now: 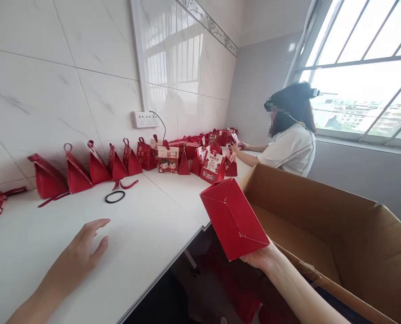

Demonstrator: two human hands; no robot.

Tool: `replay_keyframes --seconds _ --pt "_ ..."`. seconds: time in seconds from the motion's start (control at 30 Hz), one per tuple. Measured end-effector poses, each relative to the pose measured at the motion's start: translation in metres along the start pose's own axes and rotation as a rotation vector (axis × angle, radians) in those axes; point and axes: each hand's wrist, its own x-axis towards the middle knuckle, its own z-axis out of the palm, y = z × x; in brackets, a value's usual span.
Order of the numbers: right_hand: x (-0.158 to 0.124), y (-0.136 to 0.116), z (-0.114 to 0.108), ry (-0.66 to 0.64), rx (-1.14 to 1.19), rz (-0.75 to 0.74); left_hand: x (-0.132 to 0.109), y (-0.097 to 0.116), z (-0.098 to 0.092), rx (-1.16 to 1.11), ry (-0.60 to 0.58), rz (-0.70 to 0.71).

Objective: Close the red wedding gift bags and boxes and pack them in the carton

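The right hand (261, 258) grips a red box (234, 220) near its lower end, the long axis slanting from far left to near right, between bench (143, 243) and carton (322, 195). The left hand (85, 245), empty, loosely spread, is over the bench, farther from the box.

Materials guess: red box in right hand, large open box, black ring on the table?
Red box: likely coated paperboard, low sheen; crisp folds, pale worn edges.
Large open box: matte brown cardboard, probably corrugated; stiff walls, scuffed rim.
Black ring: maybe elastic or rubber, finish unclear; thin dark loop.
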Motion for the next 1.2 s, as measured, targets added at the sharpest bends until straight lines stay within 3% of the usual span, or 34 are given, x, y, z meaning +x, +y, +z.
replay_keyframes --seconds 0.27,0.4,0.5,0.57,0.67,0.77,0.83,0.9,1.0,1.2 --pt "-0.010 -0.017 0.006 0.068 0.048 0.036 0.007 -0.009 -0.001 0.053 -0.009 0.045" --pt "-0.011 -0.021 0.002 0.149 0.028 0.044 0.018 0.002 0.011 0.072 0.001 0.063" --pt "-0.021 -0.029 0.001 0.246 -0.068 -0.020 0.035 0.038 0.043 0.008 -0.036 0.321" --pt "-0.033 -0.042 0.002 0.325 -0.145 -0.167 0.044 0.078 0.072 -0.077 -0.066 0.560" --pt "-0.051 -0.076 -0.004 0.476 -0.261 -0.467 0.048 0.148 0.114 -0.165 -0.209 0.781" --pt "-0.054 -0.123 -0.030 0.633 -0.407 -0.690 0.043 0.203 0.147 -0.222 -0.377 0.919" --pt "-0.044 -0.154 -0.057 0.734 -0.558 -0.756 0.042 0.222 0.163 -0.229 -0.452 0.945" --pt "-0.022 -0.179 -0.089 0.921 -0.795 -0.733 0.042 0.229 0.177 -0.221 -0.480 0.949" --pt "0.025 -0.202 -0.137 1.071 -0.933 -0.653 0.043 0.226 0.189 -0.228 -0.461 0.957" --pt "0.118 -0.197 -0.205 1.353 -1.260 -0.341 0.041 0.224 0.193 -0.300 -0.444 0.956"
